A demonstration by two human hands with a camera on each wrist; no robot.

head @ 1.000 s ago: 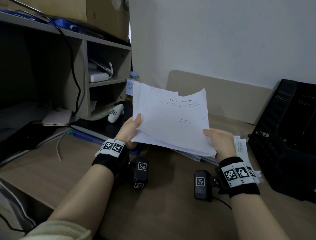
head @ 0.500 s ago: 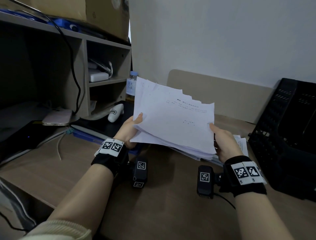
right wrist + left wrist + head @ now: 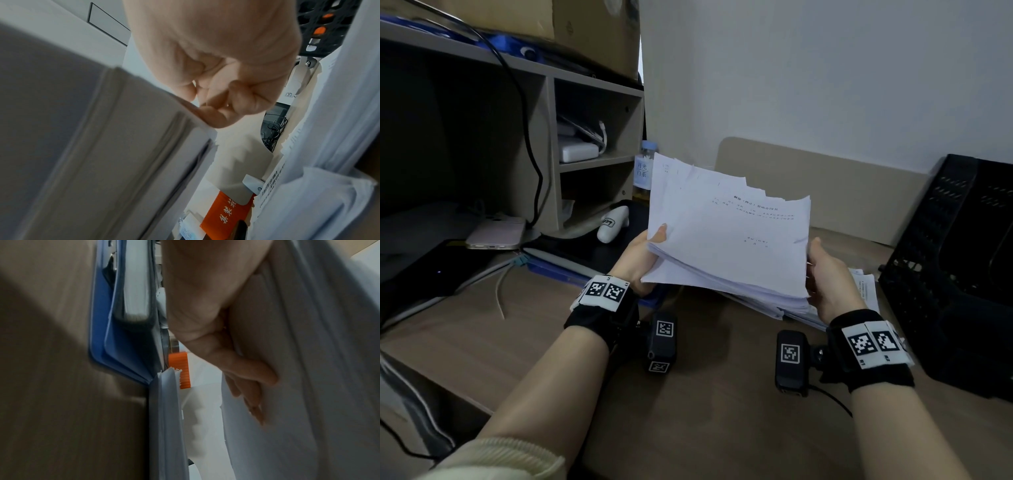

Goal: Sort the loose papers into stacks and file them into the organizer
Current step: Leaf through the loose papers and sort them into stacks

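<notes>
Both hands up above the counter, sharing one stack of papers. Left hand gripping the stack's left edge, thumb on the top sheet, fingers flat along the underside in the left wrist view. Right hand at the stack's right edge, fingers curled against the sheet edges in the right wrist view; how firmly it holds, hard to tell. Stack tilted, far edge raised, far edges of the sheets stepped and uneven, faint printed text on the top page. Underneath, more papers lying on the counter, partly hidden by the held stack and the right wrist. Black mesh organizer standing at the right side of the counter, just beside those lying papers. Left of the stack: bottle against the shelf unit, phone further left.
</notes>
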